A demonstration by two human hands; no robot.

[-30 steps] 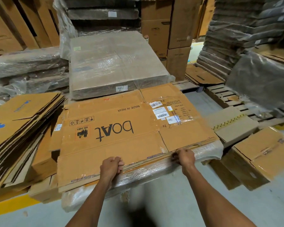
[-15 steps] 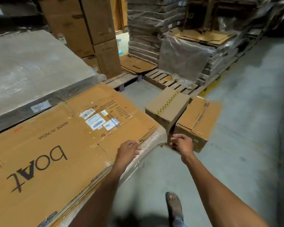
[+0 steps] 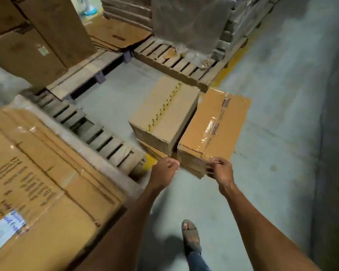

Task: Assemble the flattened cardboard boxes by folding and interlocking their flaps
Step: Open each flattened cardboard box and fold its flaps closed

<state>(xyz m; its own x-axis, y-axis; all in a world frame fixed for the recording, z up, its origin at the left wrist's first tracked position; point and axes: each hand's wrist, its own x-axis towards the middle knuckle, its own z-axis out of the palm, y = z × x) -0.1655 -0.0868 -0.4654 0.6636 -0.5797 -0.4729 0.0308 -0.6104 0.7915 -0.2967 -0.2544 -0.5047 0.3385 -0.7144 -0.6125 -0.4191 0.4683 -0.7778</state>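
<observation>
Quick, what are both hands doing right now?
Left hand: loosely curled, empty.
Right hand: at the taped box corner; grip cannot be told.

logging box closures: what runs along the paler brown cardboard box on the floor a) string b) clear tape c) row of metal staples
c: a row of metal staples crosses the pale brown cardboard box; clear tape is on the orange-brown cardboard box beside it

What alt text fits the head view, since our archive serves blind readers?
A person's left hand and right hand reach down to a tape-sealed brown cardboard box on the grey floor, beside a stapled brown cardboard box; wooden pallets lie behind.
</observation>
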